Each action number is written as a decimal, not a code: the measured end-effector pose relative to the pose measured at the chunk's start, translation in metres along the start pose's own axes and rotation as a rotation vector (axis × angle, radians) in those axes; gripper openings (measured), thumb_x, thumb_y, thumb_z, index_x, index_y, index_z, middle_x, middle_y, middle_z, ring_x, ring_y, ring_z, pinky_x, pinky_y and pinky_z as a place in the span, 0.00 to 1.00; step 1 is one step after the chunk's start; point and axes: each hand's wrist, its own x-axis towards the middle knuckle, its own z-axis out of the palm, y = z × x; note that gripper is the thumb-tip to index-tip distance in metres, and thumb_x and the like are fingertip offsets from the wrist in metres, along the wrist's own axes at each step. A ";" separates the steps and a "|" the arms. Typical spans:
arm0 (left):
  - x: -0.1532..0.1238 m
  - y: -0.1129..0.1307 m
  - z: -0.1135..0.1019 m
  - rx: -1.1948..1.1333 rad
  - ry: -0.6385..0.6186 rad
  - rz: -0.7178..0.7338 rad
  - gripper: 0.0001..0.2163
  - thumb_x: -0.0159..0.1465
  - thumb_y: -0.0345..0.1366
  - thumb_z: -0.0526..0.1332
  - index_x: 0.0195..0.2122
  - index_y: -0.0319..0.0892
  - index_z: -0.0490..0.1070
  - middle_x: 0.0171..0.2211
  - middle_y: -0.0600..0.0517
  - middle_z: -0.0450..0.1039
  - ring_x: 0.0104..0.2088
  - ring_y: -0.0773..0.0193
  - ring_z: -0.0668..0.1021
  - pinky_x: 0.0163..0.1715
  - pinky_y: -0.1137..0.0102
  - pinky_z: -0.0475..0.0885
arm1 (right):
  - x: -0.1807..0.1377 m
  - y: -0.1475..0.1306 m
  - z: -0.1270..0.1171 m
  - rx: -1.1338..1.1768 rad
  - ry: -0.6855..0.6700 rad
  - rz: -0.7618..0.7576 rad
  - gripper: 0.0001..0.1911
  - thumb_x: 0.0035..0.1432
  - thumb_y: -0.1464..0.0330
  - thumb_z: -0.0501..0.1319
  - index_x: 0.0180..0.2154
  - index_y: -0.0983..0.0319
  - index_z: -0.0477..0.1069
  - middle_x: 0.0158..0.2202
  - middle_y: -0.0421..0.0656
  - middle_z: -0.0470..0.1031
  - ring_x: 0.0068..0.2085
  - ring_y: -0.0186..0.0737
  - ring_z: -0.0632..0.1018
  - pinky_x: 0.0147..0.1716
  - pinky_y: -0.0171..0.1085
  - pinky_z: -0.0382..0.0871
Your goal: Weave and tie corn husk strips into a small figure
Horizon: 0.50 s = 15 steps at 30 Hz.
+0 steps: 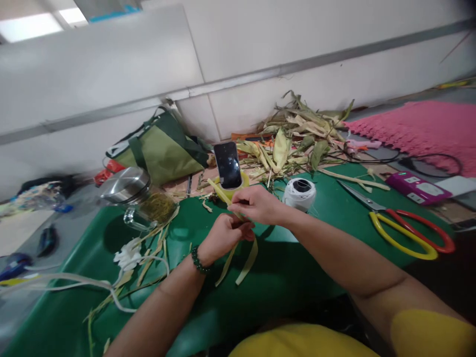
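My left hand (223, 237), with a dark bead bracelet at the wrist, is closed around pale yellow husk strips (247, 258) that hang down over the green mat (282, 282). My right hand (256, 203) pinches the upper end of the same strips just above the left hand. Both hands meet at the middle of the mat. A phone (228, 165) stands upright just behind them, leaning on a yellow holder.
A white spool of thread (299, 192) sits right of the hands. Scissors with yellow and red handles (405, 229) lie at the right. A pile of corn husks (297, 134) is at the back, a glass jar with metal lid (137, 201) at left, white cord (74, 282) nearby.
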 end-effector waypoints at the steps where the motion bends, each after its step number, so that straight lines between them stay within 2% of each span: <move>1: 0.000 0.000 0.000 -0.025 -0.008 -0.006 0.11 0.51 0.40 0.68 0.21 0.37 0.73 0.19 0.49 0.76 0.22 0.62 0.77 0.28 0.69 0.73 | 0.001 0.000 0.003 0.032 0.022 0.032 0.09 0.54 0.72 0.60 0.22 0.67 0.71 0.20 0.38 0.69 0.24 0.29 0.68 0.25 0.29 0.57; 7: 0.001 -0.001 -0.002 -0.115 -0.070 -0.047 0.17 0.47 0.47 0.70 0.23 0.36 0.74 0.20 0.47 0.77 0.23 0.62 0.78 0.26 0.71 0.72 | 0.008 0.002 0.007 0.193 0.023 0.183 0.12 0.54 0.68 0.59 0.21 0.66 0.68 0.17 0.35 0.65 0.21 0.28 0.65 0.22 0.29 0.55; 9: 0.001 0.000 -0.007 -0.150 -0.058 -0.075 0.18 0.46 0.48 0.70 0.24 0.35 0.75 0.21 0.47 0.77 0.23 0.62 0.79 0.25 0.72 0.70 | 0.010 0.004 -0.001 0.160 -0.018 0.161 0.15 0.58 0.66 0.56 0.21 0.66 0.67 0.17 0.36 0.64 0.22 0.29 0.65 0.23 0.29 0.56; 11: 0.002 0.003 -0.013 -0.190 -0.027 -0.083 0.19 0.47 0.50 0.70 0.25 0.35 0.74 0.21 0.47 0.77 0.23 0.62 0.78 0.24 0.73 0.69 | 0.008 0.007 -0.013 0.088 -0.127 0.081 0.16 0.59 0.64 0.55 0.24 0.66 0.70 0.21 0.37 0.68 0.24 0.30 0.67 0.24 0.29 0.57; 15: 0.001 0.009 -0.024 -0.196 -0.047 -0.052 0.20 0.48 0.51 0.69 0.23 0.35 0.73 0.18 0.49 0.74 0.20 0.67 0.76 0.21 0.76 0.65 | -0.002 0.010 -0.036 -0.019 -0.368 -0.029 0.11 0.56 0.64 0.60 0.33 0.65 0.75 0.26 0.39 0.73 0.26 0.31 0.69 0.26 0.29 0.59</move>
